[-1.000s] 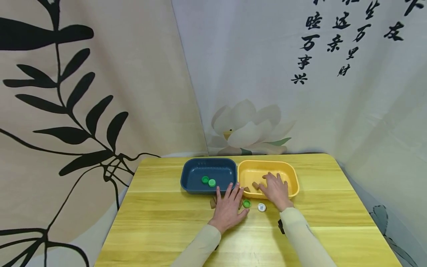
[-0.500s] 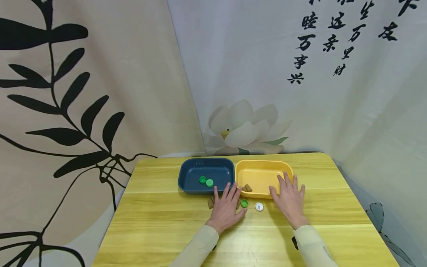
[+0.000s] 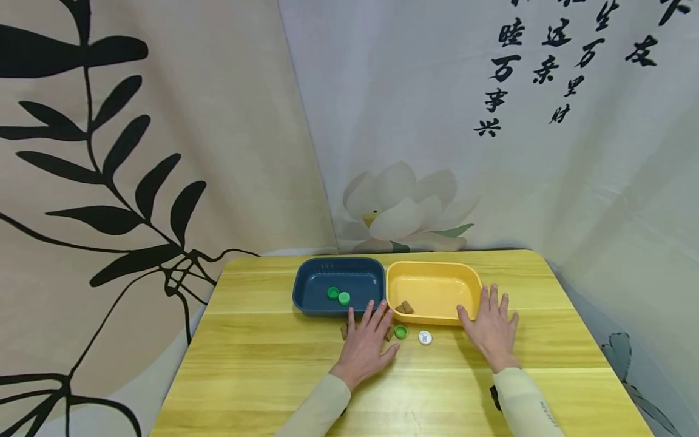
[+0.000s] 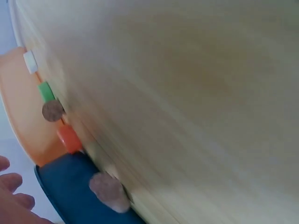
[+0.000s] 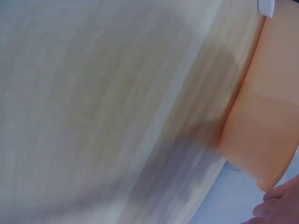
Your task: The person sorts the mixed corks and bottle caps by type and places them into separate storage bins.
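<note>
My left hand [image 3: 364, 346] hovers over or rests on the table before the blue tray [image 3: 297, 291], fingers spread, fingertips near its front right corner. Brown cork-like pieces [image 3: 389, 332] lie around its fingers, partly hidden. In the left wrist view, an orange-red cap [image 4: 69, 138] sits between two such pieces. Beside the front right corner of the yellow tray [image 3: 442, 291] is my right hand [image 3: 494, 334], fingers spread, holding nothing; its thumb is close to the rim. Two brown pieces [image 3: 405, 308] lie in that tray's near left corner. Two green caps [image 3: 344, 298] lie in the blue tray.
A green cap [image 3: 401, 332] and a white cap [image 3: 425, 337] lie on the wooden table [image 3: 426, 394] in front of the yellow tray. Both trays stand side by side near the table's back edge, with a printed curtain [image 3: 246, 121] behind.
My right hand has moved out of the yellow tray to the right. The brown piece near its fingers has ended up by the other one at left. My left hand has barely shifted.
</note>
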